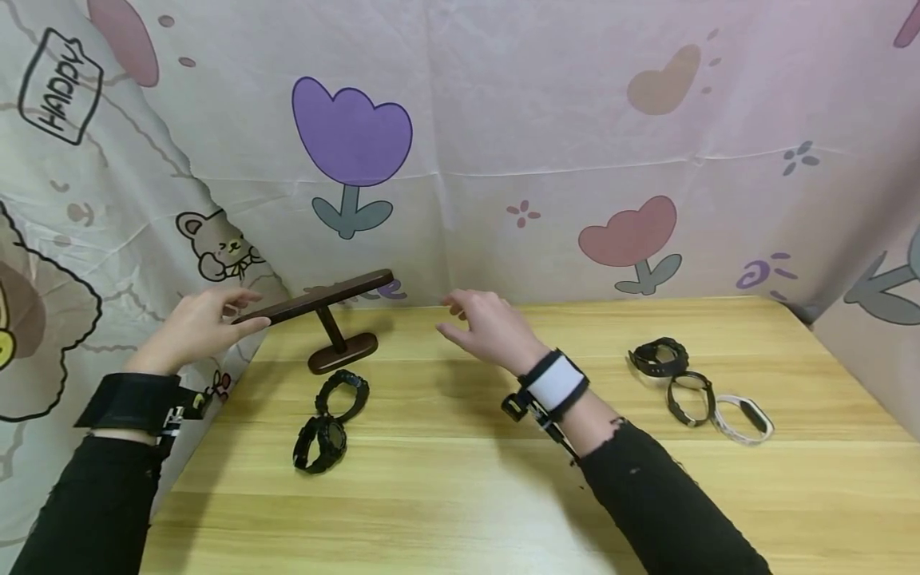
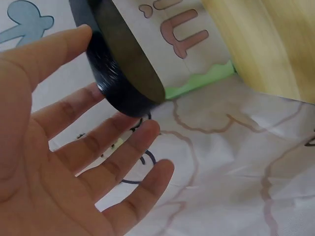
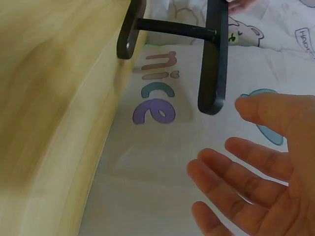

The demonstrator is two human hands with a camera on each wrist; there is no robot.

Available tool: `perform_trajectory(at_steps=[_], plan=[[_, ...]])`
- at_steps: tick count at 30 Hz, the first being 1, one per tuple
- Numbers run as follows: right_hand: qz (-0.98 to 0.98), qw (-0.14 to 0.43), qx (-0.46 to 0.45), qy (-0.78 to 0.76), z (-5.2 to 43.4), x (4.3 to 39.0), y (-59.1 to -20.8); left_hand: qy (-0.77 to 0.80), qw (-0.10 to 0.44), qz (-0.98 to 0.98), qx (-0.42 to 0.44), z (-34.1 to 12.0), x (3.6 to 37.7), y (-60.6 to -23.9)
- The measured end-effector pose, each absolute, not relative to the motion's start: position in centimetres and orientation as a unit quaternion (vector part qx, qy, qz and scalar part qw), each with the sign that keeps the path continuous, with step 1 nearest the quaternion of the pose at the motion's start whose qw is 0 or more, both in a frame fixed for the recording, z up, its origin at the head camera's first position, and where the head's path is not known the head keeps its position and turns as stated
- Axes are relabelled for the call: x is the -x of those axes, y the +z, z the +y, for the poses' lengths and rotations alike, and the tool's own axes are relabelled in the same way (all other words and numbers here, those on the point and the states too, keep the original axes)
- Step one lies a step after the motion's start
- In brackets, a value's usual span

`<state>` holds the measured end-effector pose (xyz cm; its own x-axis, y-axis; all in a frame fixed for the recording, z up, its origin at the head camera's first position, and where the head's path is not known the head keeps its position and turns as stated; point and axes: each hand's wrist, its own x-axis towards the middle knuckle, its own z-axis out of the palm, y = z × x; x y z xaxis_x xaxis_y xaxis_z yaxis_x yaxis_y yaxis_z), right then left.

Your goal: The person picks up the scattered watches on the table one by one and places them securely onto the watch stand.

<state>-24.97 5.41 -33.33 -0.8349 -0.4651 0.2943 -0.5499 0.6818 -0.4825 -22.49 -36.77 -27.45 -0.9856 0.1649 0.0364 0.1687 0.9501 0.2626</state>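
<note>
A dark brown wooden T-shaped stand (image 1: 334, 327) is at the back left of the table, its long bar slanting up to the right in the head view. My left hand (image 1: 197, 323) pinches the bar's left end; in the left wrist view the thumb (image 2: 74, 42) lies against its edge and the other fingers are spread. My right hand (image 1: 492, 323) is off the bar's right end, fingers loosely bent and holding nothing. In front of the stand are two black wristwatches, one (image 1: 343, 396) behind the other (image 1: 320, 444), touching or nearly so.
At the table's right lie a black watch (image 1: 659, 357), a thin black band (image 1: 691, 398) and a white fitness band (image 1: 744, 419), close together. A printed cloth (image 1: 474, 136) hangs behind the wooden table (image 1: 446, 495) and along its left side.
</note>
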Motion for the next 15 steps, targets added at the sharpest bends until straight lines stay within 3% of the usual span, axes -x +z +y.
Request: perform_trajectory(at_steps=[15], plan=[[-0.911,0.050,-0.251,0.324,-1.0,29.3,-32.1,-0.165,-0.016,-0.983,0.074,-39.4,22.4,-28.3]])
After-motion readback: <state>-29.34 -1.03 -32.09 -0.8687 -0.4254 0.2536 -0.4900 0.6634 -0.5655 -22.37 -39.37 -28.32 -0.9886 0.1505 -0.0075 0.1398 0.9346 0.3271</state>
